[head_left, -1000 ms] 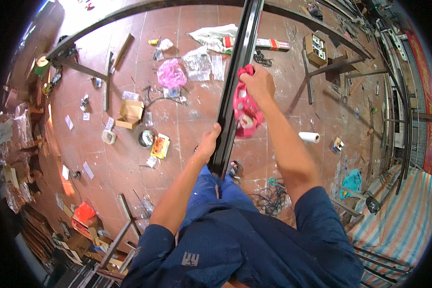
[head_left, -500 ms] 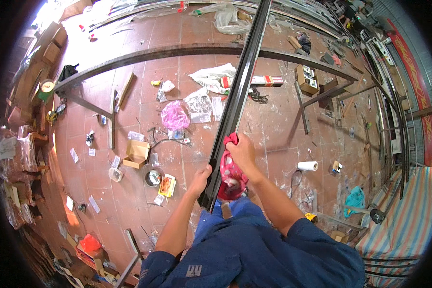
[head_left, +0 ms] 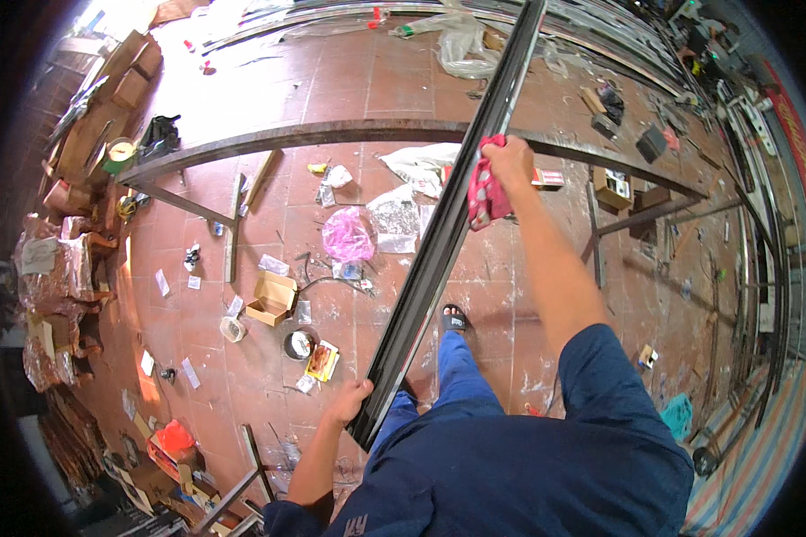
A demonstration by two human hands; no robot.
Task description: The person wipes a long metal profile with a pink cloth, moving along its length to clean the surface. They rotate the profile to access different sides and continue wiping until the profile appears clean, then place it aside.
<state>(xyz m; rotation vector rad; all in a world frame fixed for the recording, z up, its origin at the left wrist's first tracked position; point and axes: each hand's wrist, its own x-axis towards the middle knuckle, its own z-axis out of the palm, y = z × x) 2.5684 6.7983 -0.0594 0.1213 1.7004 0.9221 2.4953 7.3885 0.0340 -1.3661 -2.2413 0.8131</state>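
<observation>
A long dark metal profile (head_left: 434,259) slants from near my body up to the far right, passing over a steel frame (head_left: 331,134). My left hand (head_left: 349,400) grips the profile's near end, with the thumb along its edge and the other fingers mostly hidden. Further along, my right hand (head_left: 509,166) is closed on a red patterned cloth (head_left: 485,188). The cloth is pressed to the profile's right side, and part of it hangs loose below the hand. My right arm is stretched far forward.
Beneath the frame, a pink plastic bag (head_left: 349,234), an open cardboard box (head_left: 271,298) and a round black tin (head_left: 299,345) lie on the tiled floor. Wrapped furniture (head_left: 58,268) stands at the left. A striped sheet (head_left: 761,456) covers something at the lower right.
My right hand has moved the cloth forward along the profile, away from my body. The view has shifted, and a sandalled foot now shows below the profile. My left hand stays at the near end.
</observation>
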